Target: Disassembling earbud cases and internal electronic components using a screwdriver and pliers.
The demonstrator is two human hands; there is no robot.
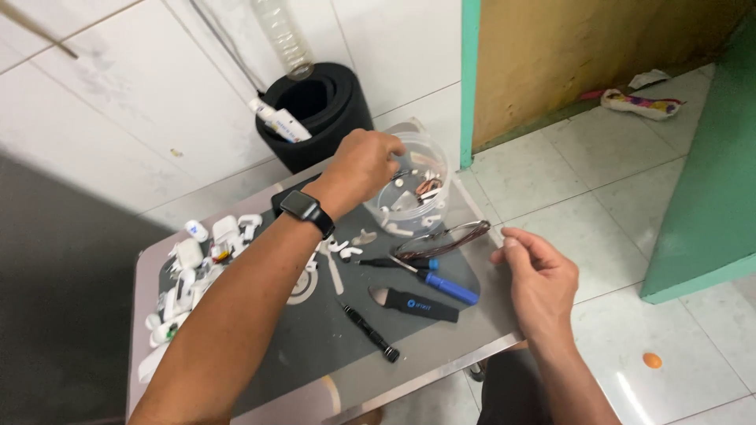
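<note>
**A:** What's in front of you, biggest thing first?

**B:** The small metal table (441, 346), with a dark work mat (315, 330) over most of it. Behind it, against the wall, stands a black cylinder bin (331, 118) with a white tube leaning in its mouth. Then the clear plastic tub (417, 197) at the far right corner of the mat.

**A:** Where are your hands?

**B:** My left hand (366, 165) is curled over the tub's rim, fingers dipping in. I can't tell whether they have pinched anything. My right hand (539, 279) hovers half open off the table's right edge, thumb and forefinger close together, holding nothing I can make out.

**A:** What's in the tub?

**B:** Small white bits and a coil of coppery wire, loose at the bottom.

**A:** What might go wrong?

**B:** As I judge it, the tub is light and sits near the corner; my wrist pressing on the rim could tip it and spill the bits onto the floor. The dark wire loop (441, 240) beside it could snag a finger, too.

**A:** Smaller things?

**B:** A pile of white earbud parts (197, 267) at the left, a blue-handled screwdriver (445, 287), a black pry tool (413, 303) and a slim black pen-like driver (370, 334).
</note>
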